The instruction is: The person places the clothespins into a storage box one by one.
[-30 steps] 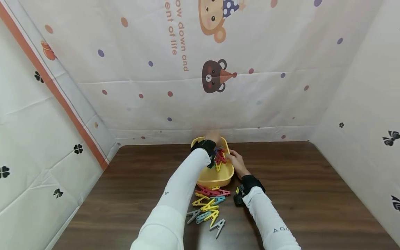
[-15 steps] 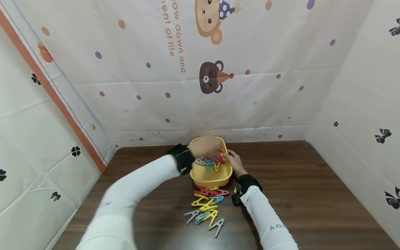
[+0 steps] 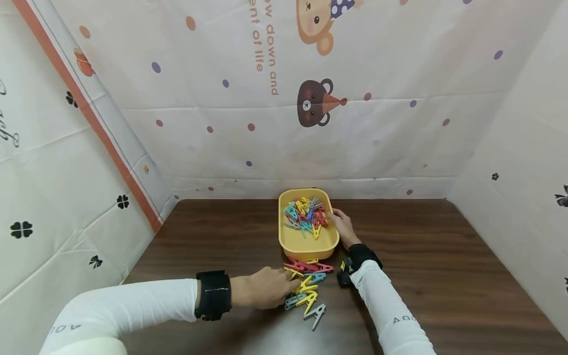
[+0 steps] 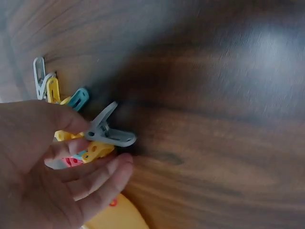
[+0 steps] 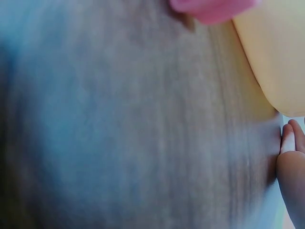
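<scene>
A yellow tub (image 3: 329, 242) stands at the back middle of the dark wooden table, with several coloured clothes pegs (image 3: 304, 215) inside. More pegs lie in a loose pile (image 3: 308, 291) in front of it. My left hand (image 3: 284, 285) reaches the pile's left side, fingers relaxed and touching the pegs. In the left wrist view the left hand (image 4: 95, 145) has yellow and pink pegs by its fingers, beside a grey peg (image 4: 108, 134). My right hand (image 3: 336, 218) holds the tub's right rim. In the blurred right wrist view its fingers (image 5: 289, 145) lie by the tub wall (image 5: 274, 57).
Patterned cloth walls close in the table (image 3: 443, 276) at the back, left and right. Bare wood lies to either side of the tub and pile. A grey peg (image 3: 316, 315) lies nearest me.
My left hand has left the tub, swung back and down to the left, and now touches the peg pile on the table. The right hand stays on the tub's rim.
</scene>
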`<state>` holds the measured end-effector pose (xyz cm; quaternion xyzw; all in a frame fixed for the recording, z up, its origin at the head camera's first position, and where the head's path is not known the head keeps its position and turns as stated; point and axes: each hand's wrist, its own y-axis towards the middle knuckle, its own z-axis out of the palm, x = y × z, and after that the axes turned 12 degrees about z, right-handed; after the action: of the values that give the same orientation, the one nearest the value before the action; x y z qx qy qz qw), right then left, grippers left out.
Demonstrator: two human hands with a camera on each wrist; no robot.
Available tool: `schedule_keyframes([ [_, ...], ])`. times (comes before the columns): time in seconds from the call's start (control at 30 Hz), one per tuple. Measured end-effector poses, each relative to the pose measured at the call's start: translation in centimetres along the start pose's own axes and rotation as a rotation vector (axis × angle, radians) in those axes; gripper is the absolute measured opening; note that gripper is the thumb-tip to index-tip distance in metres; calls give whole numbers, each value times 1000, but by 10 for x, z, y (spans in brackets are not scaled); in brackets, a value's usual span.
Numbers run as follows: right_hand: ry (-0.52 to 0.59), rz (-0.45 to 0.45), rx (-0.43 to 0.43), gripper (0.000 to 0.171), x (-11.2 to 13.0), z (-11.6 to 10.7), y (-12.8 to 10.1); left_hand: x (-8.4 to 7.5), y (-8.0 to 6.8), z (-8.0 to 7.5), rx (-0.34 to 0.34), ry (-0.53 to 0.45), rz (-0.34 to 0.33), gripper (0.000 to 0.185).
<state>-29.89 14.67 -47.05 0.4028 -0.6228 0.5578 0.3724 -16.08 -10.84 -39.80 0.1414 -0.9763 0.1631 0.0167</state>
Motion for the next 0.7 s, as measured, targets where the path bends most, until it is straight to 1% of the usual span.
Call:
schedule_keyframes([
  [0.1, 3, -12, 9, 54, 1, -5, 0, 2, 1, 5, -46, -58, -10, 33],
  [0.17, 9, -11, 12, 54, 1, -7, 0, 4, 2, 5, -57, -82, -21, 32],
  [0.23, 13, -7, 17, 54, 1, -7, 1, 4, 2, 4, -57, -92, -31, 29],
  [0.3, 17, 0, 16, 54, 2, -7, 1, 5, 2, 3, -55, -81, -35, 30],
  [0.43, 23, 11, 11, 54, 4, -7, 1, 4, 1, 3, -45, -77, -44, 37],
  [0.5, 24, 13, 10, 54, 5, -7, 1, 4, 1, 2, -32, -72, -57, 34],
  [0.6, 12, 5, 4, 55, 7, -7, 0, 4, -1, 0, -15, -82, -81, 18],
  [0.7, 7, -4, -4, 54, 9, -8, 0, 6, -2, -8, -11, -159, -97, 9],
])
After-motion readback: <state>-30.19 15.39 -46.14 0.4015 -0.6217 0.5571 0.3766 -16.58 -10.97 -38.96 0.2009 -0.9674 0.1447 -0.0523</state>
